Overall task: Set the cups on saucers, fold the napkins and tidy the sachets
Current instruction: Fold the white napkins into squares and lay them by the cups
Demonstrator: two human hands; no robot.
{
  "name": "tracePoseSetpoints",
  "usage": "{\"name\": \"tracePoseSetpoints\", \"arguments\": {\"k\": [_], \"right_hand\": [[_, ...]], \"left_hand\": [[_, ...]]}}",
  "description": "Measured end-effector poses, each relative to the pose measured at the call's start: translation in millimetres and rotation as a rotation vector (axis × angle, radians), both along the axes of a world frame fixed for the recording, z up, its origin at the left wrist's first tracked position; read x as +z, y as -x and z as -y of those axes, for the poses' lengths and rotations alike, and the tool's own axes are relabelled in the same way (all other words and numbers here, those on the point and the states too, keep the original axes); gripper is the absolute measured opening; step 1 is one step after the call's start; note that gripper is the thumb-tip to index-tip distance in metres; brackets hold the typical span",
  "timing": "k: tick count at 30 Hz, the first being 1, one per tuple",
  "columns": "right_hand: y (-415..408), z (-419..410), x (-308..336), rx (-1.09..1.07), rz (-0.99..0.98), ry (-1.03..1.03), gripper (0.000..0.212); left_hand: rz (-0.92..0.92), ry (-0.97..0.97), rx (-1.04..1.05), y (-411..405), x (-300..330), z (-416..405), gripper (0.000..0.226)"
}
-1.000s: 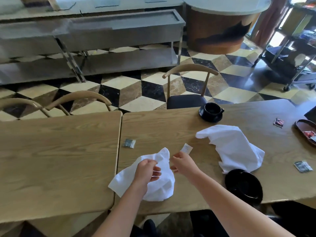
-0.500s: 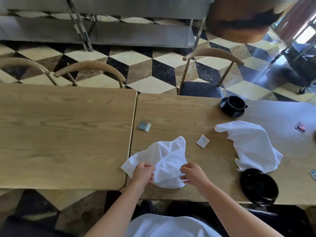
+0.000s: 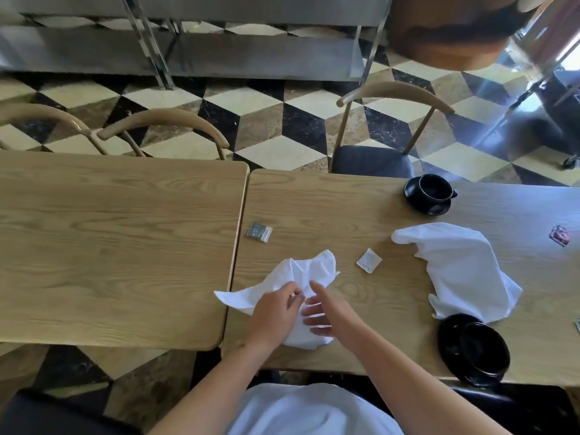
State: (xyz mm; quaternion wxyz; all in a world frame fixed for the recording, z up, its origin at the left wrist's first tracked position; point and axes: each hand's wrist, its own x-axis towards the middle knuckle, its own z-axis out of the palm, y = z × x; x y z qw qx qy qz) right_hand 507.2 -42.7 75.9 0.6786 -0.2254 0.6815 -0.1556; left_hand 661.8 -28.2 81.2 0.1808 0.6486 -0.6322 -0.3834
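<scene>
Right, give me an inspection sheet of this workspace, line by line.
Surface: two light wooden tables pushed together, seam between them.
Job's things: crumpled white cloth napkin under both hands; second white napkin unfolded to the right; black cup on black saucer at far edge; a second black cup on its saucer at near edge; grey sachet, white sachet, red sachet lying loose.
Clutter: nothing seen.
Grippers: left hand pinches the napkin; right hand rests on it, fingers straight.
Cables: nothing seen.
Surroundings: wooden chairs, chequered floor, steel shelving.
</scene>
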Motion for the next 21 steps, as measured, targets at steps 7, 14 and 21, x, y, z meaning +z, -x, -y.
{"name": "tracePoseSetpoints", "arguments": {"k": [7, 14, 21], "right_hand": [[24, 31, 29, -0.025, 0.006, 0.081, 0.008], [79, 36, 51, -0.368, 0.111, 0.177, 0.015], [96, 67, 92, -0.445, 0.138, 0.316, 0.014]], "left_hand": [[-0.049, 0.138, -0.232, 23, 27, -2, 0.023], [0.179, -0.01, -0.089, -31, 13, 12, 0.013], [0.343, 0.165, 0.044, -75, 31, 51, 0.016]]}}
